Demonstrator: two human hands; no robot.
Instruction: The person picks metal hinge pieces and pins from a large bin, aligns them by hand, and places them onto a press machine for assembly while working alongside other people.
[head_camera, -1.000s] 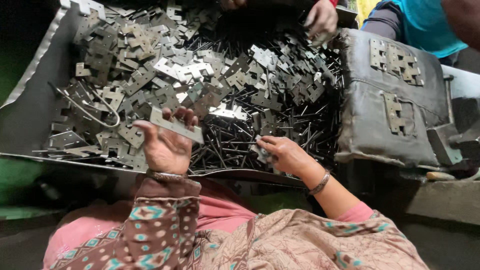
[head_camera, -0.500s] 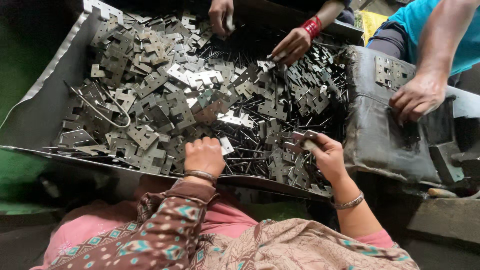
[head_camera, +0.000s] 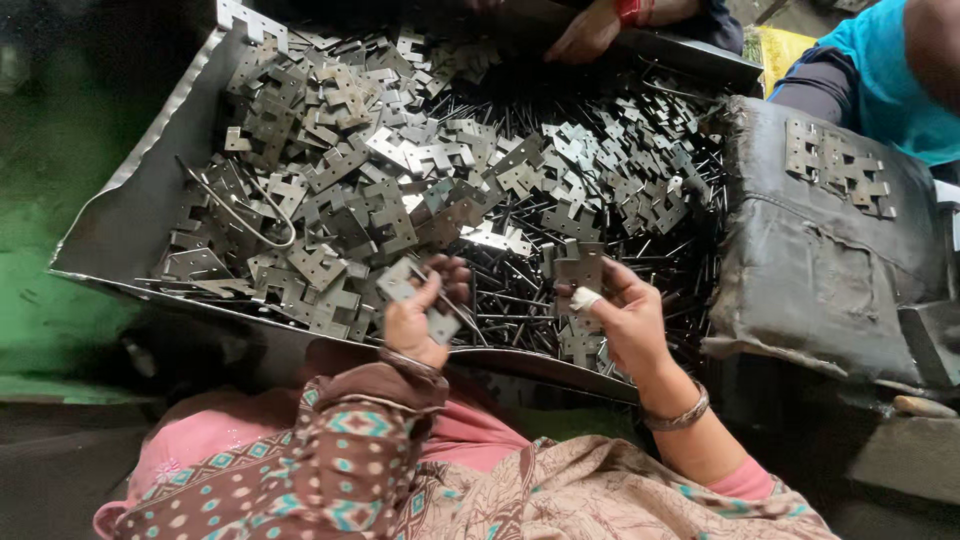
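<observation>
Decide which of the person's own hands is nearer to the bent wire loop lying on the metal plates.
Left. The left hand holds small plates just right of the wire loop; the right hand, holding another plate, is farther right, across the pins.

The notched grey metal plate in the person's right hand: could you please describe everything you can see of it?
The notched grey metal plate is a flat, dull steel-looking hinge leaf with square cut-outs along its edges. The right hand holds it roughly upright by its lower edge, pinched between thumb and fingers, one fingertip taped white. It hangs above the dark pins in the large metal tray, touching only that hand.
</observation>
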